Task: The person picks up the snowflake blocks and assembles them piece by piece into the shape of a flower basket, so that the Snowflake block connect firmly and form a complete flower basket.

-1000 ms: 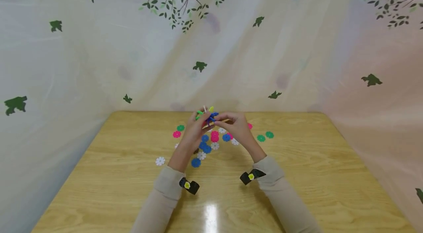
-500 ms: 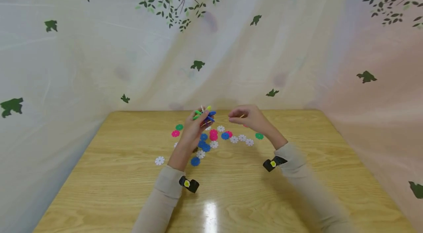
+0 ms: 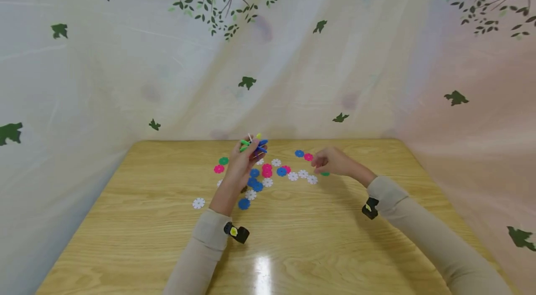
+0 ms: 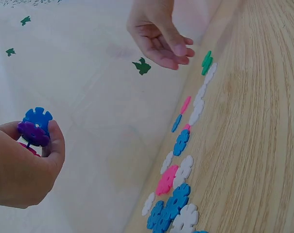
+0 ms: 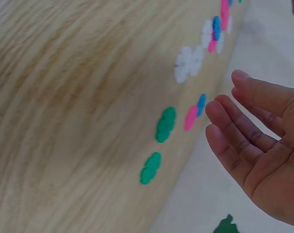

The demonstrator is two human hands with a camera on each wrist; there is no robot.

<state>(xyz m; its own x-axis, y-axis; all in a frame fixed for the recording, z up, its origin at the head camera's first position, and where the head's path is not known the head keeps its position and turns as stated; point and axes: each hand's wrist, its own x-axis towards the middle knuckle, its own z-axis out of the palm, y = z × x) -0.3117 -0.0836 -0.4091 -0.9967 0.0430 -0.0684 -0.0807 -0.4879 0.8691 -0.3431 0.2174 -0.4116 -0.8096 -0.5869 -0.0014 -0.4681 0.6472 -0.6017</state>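
My left hand [image 3: 239,167] holds up a cluster of joined flower-shaped plastic discs [image 3: 261,146], with green, white, yellow and blue parts showing. In the left wrist view, a blue disc [image 4: 37,116] and a purple disc [image 4: 33,134] of that cluster stick out between thumb and fingers; the rest is largely hidden by the hand. My right hand [image 3: 335,162] hovers over the right side of the scattered discs, fingers loosely bent, nothing in them in the right wrist view. Closest to it lie a pink disc [image 3: 308,157], a blue disc [image 3: 299,153] and green discs [image 5: 166,124].
Several loose discs lie flat across the middle of the wooden table [image 3: 335,248]: white discs [image 3: 303,174], pink discs [image 3: 267,170] and blue discs [image 3: 244,204]. One white disc [image 3: 198,203] sits apart at left. A leaf-printed curtain [image 3: 188,76] hangs behind the table's far edge.
My right hand has left the cluster and moved right and slightly down, over the discs on that side. My left hand still holds the cluster in about the same place.
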